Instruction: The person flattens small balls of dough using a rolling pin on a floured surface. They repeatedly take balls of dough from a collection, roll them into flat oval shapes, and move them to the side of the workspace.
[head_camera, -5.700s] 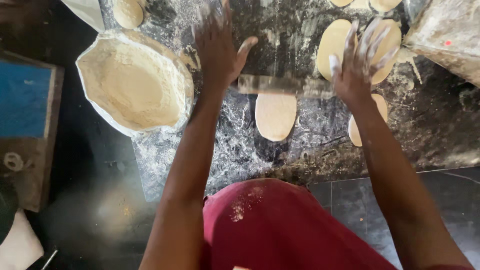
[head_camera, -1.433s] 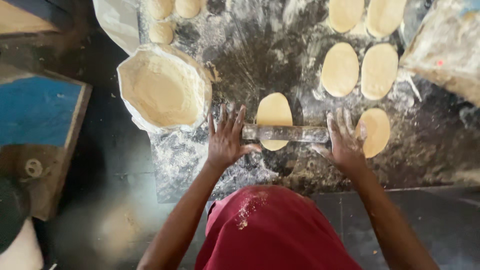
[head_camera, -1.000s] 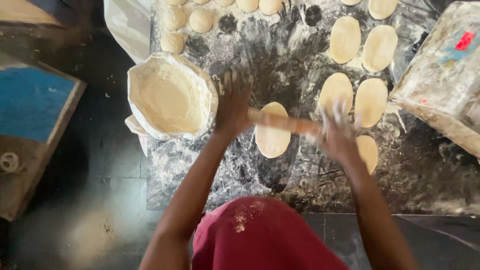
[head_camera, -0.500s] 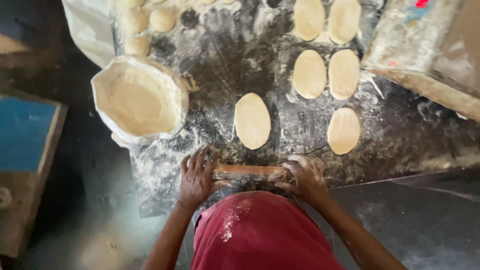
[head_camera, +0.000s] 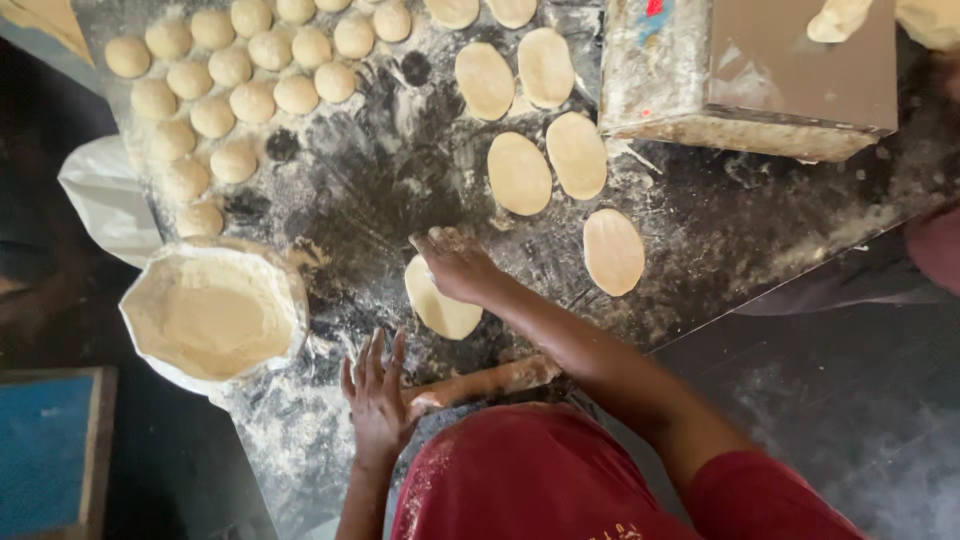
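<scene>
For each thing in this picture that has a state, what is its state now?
Right hand: resting on a flattened oval dough piece.
Left hand: flat, fingers spread, at one end of the rolling pin.
Rolling pin: lying on the floured table.
Flour bag: open, holding flour.
Dough balls: round, not rolled.
Other ovals: rolled flat, laid apart.
</scene>
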